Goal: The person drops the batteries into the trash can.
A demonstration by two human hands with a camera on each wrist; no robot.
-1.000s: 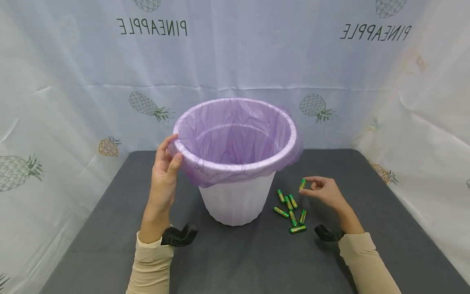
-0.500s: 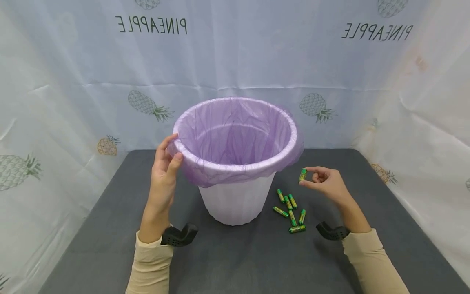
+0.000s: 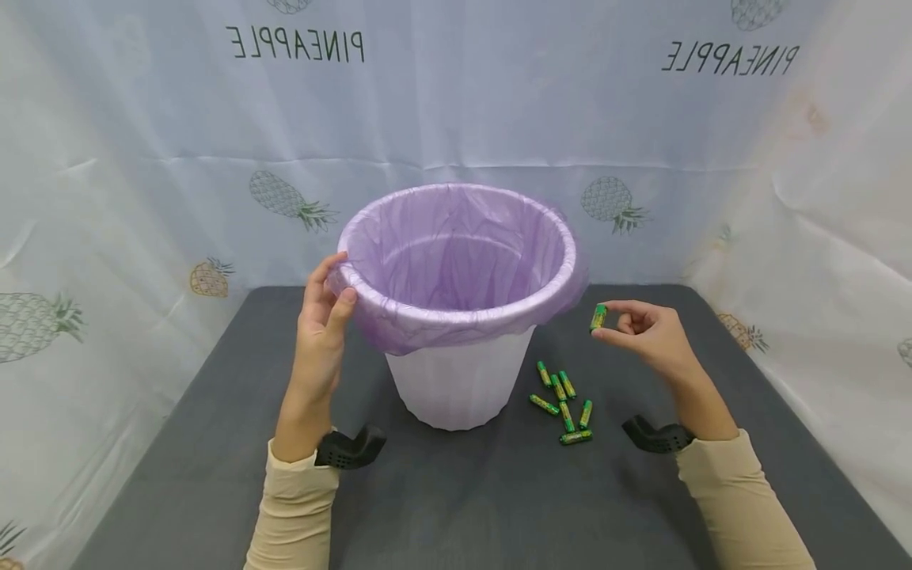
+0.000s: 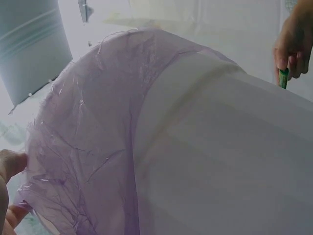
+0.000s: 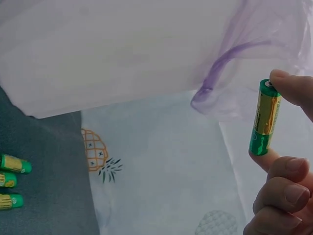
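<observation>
Purple liner drapes the white bin (image 3: pixel 459 380), whose rim your left hand (image 3: pixel 322 332) grips from the head view, while your right hand (image 3: pixel 644 332) pinches a green battery (image 3: pixel 598 317) just beside the rim (six more batteries (image 3: pixel 563 402) lie on the grey table (image 3: pixel 463 507)). The left wrist view shows your fingertips on the liner (image 4: pixel 83 161); the right wrist view shows thumb and forefinger holding the battery end to end, upright.

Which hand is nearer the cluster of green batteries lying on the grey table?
Right. The right hand hangs just above and right of the loose green batteries; the left hand grips the bin's far rim.
</observation>
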